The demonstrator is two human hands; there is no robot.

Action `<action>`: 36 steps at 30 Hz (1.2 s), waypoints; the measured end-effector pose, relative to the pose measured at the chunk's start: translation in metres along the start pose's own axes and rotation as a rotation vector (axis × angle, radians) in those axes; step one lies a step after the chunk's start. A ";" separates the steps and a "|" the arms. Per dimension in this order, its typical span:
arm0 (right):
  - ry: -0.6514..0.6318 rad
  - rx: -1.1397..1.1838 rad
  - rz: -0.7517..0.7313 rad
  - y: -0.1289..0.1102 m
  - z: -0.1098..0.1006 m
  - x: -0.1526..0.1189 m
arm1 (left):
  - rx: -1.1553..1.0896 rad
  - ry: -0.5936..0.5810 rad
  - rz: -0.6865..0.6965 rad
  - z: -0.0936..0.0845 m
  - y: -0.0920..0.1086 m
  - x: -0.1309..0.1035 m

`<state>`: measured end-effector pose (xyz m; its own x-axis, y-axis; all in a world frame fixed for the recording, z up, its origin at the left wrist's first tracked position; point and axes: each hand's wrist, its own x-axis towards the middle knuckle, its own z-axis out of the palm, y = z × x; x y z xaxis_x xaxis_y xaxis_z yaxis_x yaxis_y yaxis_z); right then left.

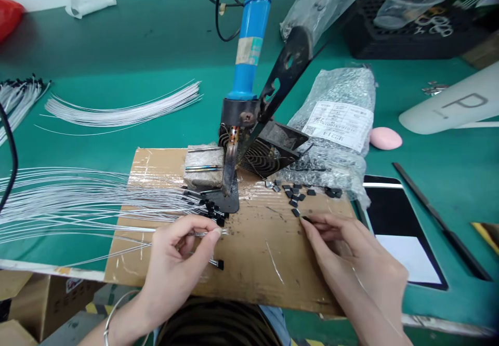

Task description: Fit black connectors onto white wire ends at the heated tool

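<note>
White wire point(197, 233) is pinched between thumb and fingers of the left hand point(177, 255) over the cardboard sheet point(253, 263). Right hand point(351, 255) pinches a small black component point(305, 219). Beyond stands the blue soldering iron point(249, 39) on the table point(117, 60).

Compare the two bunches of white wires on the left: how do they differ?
The far wire bundle lies bowed on the bare green table, untouched; the near wire bundle runs straighter, fanning onto the cardboard. Its ends carry black tips, and the left hand pinches one. Both are thin and white.
</note>
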<state>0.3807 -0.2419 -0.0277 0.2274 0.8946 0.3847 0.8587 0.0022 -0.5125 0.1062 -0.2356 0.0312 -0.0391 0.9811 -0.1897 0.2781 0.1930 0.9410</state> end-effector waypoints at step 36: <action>-0.315 1.102 0.798 -0.140 0.008 0.001 | -0.157 -0.109 0.002 -0.002 0.024 0.009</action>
<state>0.2568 -0.2378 0.0386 0.2397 0.8822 -0.4052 -0.2847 -0.3352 -0.8981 0.1103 -0.2216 0.0525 0.0679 0.9755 -0.2095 0.1246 0.2000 0.9718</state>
